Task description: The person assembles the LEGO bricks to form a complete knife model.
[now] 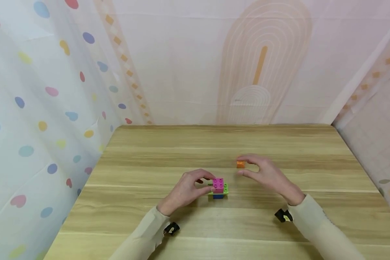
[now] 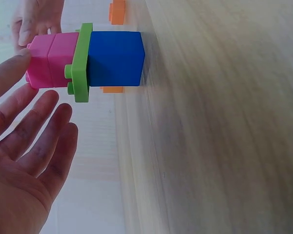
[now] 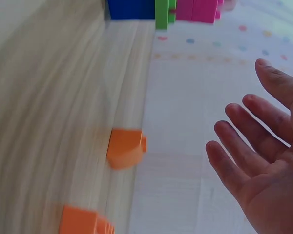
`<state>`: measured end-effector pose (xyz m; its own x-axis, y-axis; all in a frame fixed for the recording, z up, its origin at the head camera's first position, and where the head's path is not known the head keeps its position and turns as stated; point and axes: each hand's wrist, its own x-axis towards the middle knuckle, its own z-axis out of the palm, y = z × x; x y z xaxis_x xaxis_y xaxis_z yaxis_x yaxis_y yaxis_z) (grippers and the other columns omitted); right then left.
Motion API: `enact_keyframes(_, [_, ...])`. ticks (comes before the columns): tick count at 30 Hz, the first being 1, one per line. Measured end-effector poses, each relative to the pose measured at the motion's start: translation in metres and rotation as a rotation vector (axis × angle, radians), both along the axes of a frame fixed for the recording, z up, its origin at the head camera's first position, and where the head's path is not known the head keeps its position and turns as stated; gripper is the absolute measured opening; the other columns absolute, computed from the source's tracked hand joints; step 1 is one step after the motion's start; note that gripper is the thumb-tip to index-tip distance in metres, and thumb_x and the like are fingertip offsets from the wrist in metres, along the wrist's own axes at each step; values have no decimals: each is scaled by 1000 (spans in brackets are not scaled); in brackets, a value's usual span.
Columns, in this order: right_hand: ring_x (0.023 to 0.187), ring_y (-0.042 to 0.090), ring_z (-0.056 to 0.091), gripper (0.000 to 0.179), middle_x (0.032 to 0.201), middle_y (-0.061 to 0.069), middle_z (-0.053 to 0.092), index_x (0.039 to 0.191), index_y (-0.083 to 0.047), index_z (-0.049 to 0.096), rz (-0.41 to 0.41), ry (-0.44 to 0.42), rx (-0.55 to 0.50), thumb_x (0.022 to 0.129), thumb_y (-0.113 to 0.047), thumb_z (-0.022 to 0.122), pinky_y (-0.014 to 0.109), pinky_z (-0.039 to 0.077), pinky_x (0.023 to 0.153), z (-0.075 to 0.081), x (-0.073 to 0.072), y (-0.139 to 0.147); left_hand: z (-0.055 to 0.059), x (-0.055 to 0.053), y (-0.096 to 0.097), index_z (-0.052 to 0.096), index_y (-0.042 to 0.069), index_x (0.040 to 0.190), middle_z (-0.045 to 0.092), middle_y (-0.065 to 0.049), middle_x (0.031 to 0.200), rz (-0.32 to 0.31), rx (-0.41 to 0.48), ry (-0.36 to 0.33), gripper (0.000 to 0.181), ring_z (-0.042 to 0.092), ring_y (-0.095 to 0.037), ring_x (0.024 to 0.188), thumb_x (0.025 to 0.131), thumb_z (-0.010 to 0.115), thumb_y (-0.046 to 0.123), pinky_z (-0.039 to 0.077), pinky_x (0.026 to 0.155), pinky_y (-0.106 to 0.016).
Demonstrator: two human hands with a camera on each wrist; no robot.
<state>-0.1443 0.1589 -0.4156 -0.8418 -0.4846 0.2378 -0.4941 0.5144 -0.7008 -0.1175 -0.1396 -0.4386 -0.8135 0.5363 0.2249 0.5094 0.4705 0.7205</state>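
A small tower stands upright: a blue block (image 2: pixel 116 58) at the bottom, a thin lime-green plate (image 2: pixel 81 63) over it, and pink bricks (image 2: pixel 53 59) stacked on top. My left hand (image 1: pixel 186 187) pinches the uppermost pink brick from the left between thumb and index finger, the other fingers spread loosely. To the right, my right hand (image 1: pixel 263 172) holds nothing; its thumb and fingers are apart, close over an orange brick (image 1: pixel 240 164). In the right wrist view that orange brick (image 3: pixel 124 146) has a curved side, and a second orange brick (image 3: pixel 80 222) shows lower down.
The wooden table (image 1: pixel 143 155) reaches back to a pale curtain (image 1: pixel 182 72) with an arch pattern. A dotted curtain (image 1: pixel 52 108) hangs along the left edge, and another patterned cloth (image 1: pixel 377 119) lines the right. Black wrist cameras sit at both sleeve cuffs.
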Motion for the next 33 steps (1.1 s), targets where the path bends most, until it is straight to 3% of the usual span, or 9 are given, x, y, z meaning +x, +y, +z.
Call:
enact_keyframes(7, [128,40,60,47,142,16,62,137,-3,64,19,13,67,98,-26,74,58,49,106,-2,-15,13,-3,-1,1,73,12,118,74,-2,119,4,-2,1,25,70,-20,107,94,79,18,59,89,-32])
enact_keyframes(14, [138,41,50,54,149,17,56,145,-2,57,37,-59,139,99,-24,73,61,40,113,-5,-25,30,-3,-1,1,74,12,117,74,-1,119,13,-7,-9,25,70,-19,107,94,79,17,59,88,-32])
enact_keyframes(23, [137,43,51,57,147,20,57,146,0,55,42,-81,209,99,-25,73,63,40,112,-9,-25,59,-2,-3,1,74,11,117,74,-1,119,16,-6,-26,25,70,-20,108,94,79,16,59,88,-32])
enact_keyframes(33, [132,43,55,60,145,19,59,146,-2,57,34,-100,283,97,-34,74,63,46,105,-19,-15,79,-1,-2,-3,74,10,118,74,-3,118,9,4,-22,25,71,-23,105,95,78,18,61,87,-37])
